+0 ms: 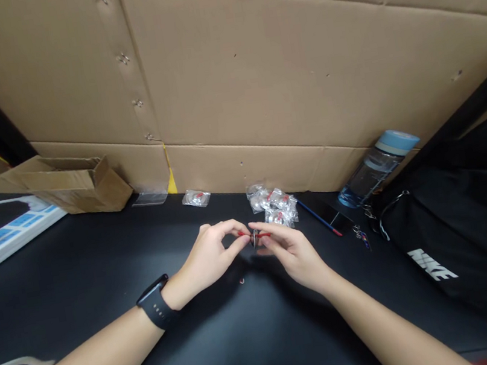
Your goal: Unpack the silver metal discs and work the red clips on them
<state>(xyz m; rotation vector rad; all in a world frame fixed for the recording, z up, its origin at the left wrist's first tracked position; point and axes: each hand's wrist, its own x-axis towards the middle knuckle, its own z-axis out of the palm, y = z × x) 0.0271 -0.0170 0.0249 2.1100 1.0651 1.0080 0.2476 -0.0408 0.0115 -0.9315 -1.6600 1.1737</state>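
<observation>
Above the middle of the black table, my left hand (216, 247) and my right hand (294, 251) meet at a small metal disc (254, 238), seen nearly edge-on. A red cord (242, 233) runs out from both sides of the disc. The left thumb and forefinger pinch one end of the cord. Fingers of the right hand close round the disc and the cord's other side; their exact grip is partly hidden. On the table below lies a tiny pale ring-like piece (242, 281), too small to name.
Clear packets (274, 202) with round silver pieces and red bits lie behind my hands, another packet (196, 198) to their left. An open cardboard box (84, 188) and power strip (17, 231) stand left. A blue pencil (320, 218), water bottle (372, 169) and black bag (469, 222) are right.
</observation>
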